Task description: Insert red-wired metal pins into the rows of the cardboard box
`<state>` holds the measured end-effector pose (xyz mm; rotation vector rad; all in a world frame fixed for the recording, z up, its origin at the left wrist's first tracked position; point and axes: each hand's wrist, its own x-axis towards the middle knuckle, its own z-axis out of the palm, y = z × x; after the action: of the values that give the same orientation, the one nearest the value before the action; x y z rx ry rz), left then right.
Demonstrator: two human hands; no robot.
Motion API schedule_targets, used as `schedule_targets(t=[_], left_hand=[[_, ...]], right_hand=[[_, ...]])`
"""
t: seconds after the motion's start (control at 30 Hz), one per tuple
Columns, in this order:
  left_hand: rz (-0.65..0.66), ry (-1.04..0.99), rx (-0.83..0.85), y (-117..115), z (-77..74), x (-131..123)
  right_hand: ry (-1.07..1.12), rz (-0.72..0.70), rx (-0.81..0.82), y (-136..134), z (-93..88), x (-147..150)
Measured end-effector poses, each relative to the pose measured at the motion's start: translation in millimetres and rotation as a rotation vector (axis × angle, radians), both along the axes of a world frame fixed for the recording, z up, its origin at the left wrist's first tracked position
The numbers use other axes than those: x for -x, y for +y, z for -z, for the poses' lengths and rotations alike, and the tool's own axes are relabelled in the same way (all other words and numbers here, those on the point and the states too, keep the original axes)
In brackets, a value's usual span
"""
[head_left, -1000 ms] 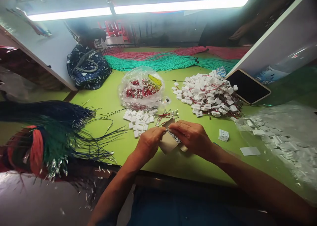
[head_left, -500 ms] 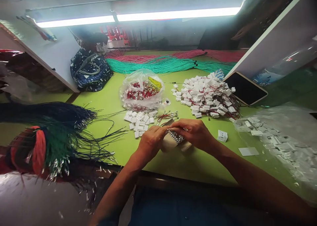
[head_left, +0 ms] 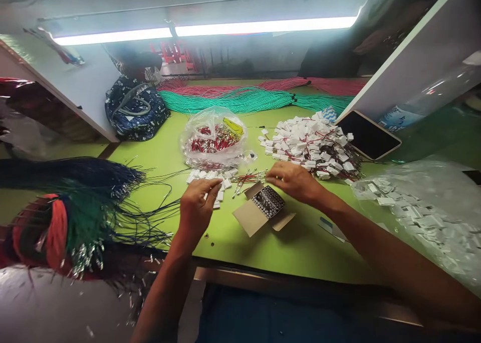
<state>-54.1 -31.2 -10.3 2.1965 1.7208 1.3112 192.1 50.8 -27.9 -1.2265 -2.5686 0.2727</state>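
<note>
A small cardboard box (head_left: 251, 217) stands with its flaps spread, packed with rows of small silvery round-ended pieces (head_left: 268, 201). To its left, my left hand (head_left: 197, 200) hovers at the white plastic blocks (head_left: 206, 174), thumb and forefinger tips together; anything between them is too small to make out. Beyond the box lie short red wires with metal ends (head_left: 250, 177). My right hand (head_left: 291, 180) is at their right end, with curved fingers a little apart from the thumb and nothing visible in them.
Behind are a plastic bag of red wires (head_left: 214, 140) and a heap of white blocks with red wires (head_left: 308, 145). A phone (head_left: 370, 135) and a bag of white blocks (head_left: 421, 217) are at right. Dark wire bundles (head_left: 112, 180) lie left. Green wires (head_left: 229, 101) cross the back.
Both hands have left the box, which now stands uncovered with its flaps out. My left hand has moved left to the white blocks, my right hand up to the red wires.
</note>
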Motion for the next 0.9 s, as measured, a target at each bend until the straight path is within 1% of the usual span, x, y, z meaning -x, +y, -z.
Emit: schedule_targets(t=[0.07, 0.1, 0.17, 0.23, 0.3, 0.4, 0.5, 0.6, 0.67, 0.73, 0.8, 0.9], left_hand=[[-0.03, 0.129, 0.044, 8, -12.4, 13], [-0.054, 0.205, 0.07, 15, -16.9, 19], [-0.11, 0.327, 0.154, 38, -20.6, 27], [-0.155, 0.394, 0.292, 68, -17.4, 32], [-0.219, 0.382, 0.477, 98, -10.5, 33], [-0.278, 0.362, 0.523, 136, -2.2, 31], [-0.299, 0.331, 0.539, 160, 0.6, 25], [-0.286, 0.287, 0.597, 177, 4.6, 16], [-0.272, 0.245, 0.636, 184, 9.9, 12], [-0.246, 0.183, 0.649, 187, 16.1, 12], [-0.204, 0.103, 0.643, 188, 21.0, 16], [-0.134, -0.04, 0.609, 185, 22.9, 26]], right_hand=[[-0.1, -0.146, 0.004, -21, -2.0, 4], [-0.165, -0.189, -0.008, -30, -2.0, 7], [-0.255, -0.207, -0.018, -40, -0.7, 12], [-0.29, -0.197, -0.006, -41, 1.2, 16], [-0.282, -0.187, 0.008, -39, 3.0, 17], [-0.26, -0.161, -0.029, -38, 5.9, 17], [-0.265, -0.146, -0.112, -42, 8.1, 16], [-0.281, -0.138, -0.193, -48, 7.5, 16], [-0.282, -0.142, -0.213, -50, 6.4, 15], [-0.279, -0.157, -0.183, -51, 5.8, 15], [-0.289, -0.167, -0.112, -51, 5.8, 15], [-0.322, -0.129, -0.018, -49, 5.2, 18]])
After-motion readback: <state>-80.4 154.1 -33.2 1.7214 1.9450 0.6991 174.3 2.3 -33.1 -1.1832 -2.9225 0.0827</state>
